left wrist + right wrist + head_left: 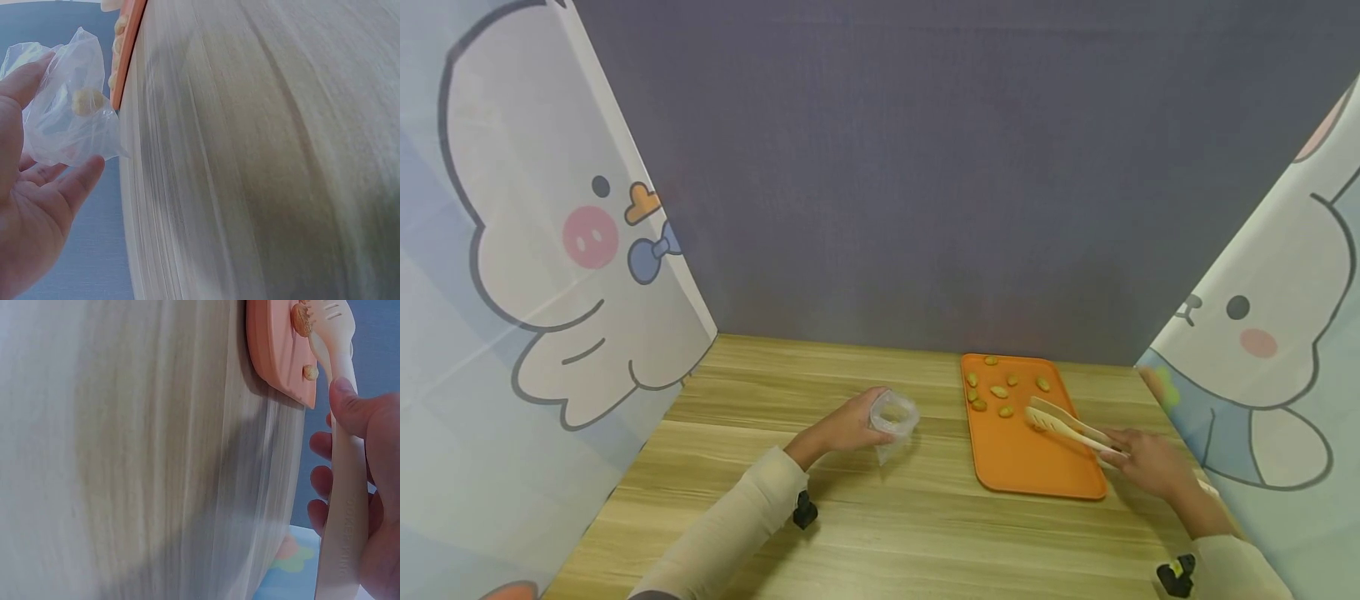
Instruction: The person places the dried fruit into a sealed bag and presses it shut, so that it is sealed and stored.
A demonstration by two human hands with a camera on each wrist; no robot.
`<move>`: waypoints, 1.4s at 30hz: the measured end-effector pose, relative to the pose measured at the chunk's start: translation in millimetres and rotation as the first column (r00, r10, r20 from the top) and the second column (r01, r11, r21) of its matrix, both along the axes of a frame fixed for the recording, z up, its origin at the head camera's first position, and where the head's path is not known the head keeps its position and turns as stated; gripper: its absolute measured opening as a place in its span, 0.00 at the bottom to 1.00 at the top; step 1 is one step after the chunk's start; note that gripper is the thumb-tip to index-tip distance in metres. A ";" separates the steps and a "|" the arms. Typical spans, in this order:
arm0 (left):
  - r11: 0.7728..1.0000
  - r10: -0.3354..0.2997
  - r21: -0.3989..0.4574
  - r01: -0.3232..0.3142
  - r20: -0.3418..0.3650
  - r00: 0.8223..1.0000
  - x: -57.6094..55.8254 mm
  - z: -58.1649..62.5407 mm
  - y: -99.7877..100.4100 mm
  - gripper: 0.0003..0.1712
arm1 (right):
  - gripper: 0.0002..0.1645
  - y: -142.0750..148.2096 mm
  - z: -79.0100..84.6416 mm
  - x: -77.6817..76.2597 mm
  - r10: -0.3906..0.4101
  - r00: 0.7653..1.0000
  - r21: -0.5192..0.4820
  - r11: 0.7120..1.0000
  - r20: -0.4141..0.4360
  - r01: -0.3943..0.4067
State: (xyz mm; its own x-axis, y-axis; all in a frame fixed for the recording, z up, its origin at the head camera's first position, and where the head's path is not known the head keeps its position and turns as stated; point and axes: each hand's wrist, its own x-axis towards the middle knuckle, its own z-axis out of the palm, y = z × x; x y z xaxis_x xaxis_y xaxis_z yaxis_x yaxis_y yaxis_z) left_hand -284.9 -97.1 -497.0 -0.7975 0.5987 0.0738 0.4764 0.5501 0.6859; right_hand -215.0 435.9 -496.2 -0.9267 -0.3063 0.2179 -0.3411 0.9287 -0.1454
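My left hand (850, 423) holds a clear plastic bag (901, 427) above the table, its mouth held wide. Through the film in the left wrist view shows a round yellowish-brown piece (87, 102). My right hand (1153, 462) grips cream-coloured tongs (1063, 430), thumb on one arm and fingers wrapped around the other side. The tong tips are apart, over the right part of an orange tray (1037, 471). Several small brown oval pieces, like nuts (998, 392), lie on the tray's far half. In the right wrist view the tong head overlaps one brown piece (301, 320).
The wood-grain table (880, 525) carries the tray on its right side. A dark grey panel (895, 183) stands along the back edge. Cartoon-printed sheets (550, 250) close off the left and right sides, the right one near my right hand.
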 end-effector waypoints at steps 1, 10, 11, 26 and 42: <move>1.000 -0.001 0.001 0.001 -0.002 1.000 -0.1 -0.2 0.0 0.52 | 0.27 0.0 0.3 0.1 -0.003 1.000 -0.004 1.000 0.005 0.003; 1.000 0.006 0.006 -0.006 -0.002 1.000 1.2 -0.2 0.0 0.52 | 0.27 -1.0 1.0 1.6 -0.019 1.000 -0.021 1.000 0.020 0.019; 1.000 0.005 0.010 -0.005 0.003 1.000 1.5 0.1 0.0 0.53 | 0.27 -1.1 1.2 1.6 -0.021 1.000 -0.014 1.000 0.023 0.021; 1.000 0.006 0.019 -0.007 0.036 0.999 1.8 1.0 -0.3 0.52 | 0.24 0.4 -0.3 3.4 -0.037 0.999 0.015 0.999 0.032 0.037; 1.000 0.007 0.016 -0.008 0.032 0.999 3.1 0.7 0.0 0.54 | 0.21 -12.4 2.7 1.8 0.003 0.999 0.003 1.000 -0.053 -0.002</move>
State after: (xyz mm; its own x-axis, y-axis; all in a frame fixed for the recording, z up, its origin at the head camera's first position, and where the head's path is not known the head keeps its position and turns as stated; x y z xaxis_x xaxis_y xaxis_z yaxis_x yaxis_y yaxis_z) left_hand -281.8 -97.2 -496.4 -0.8041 0.5917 0.0581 0.4502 0.5422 0.7095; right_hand -213.2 423.5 -493.5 -0.9129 -0.3094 0.2661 -0.3507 0.9282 -0.1240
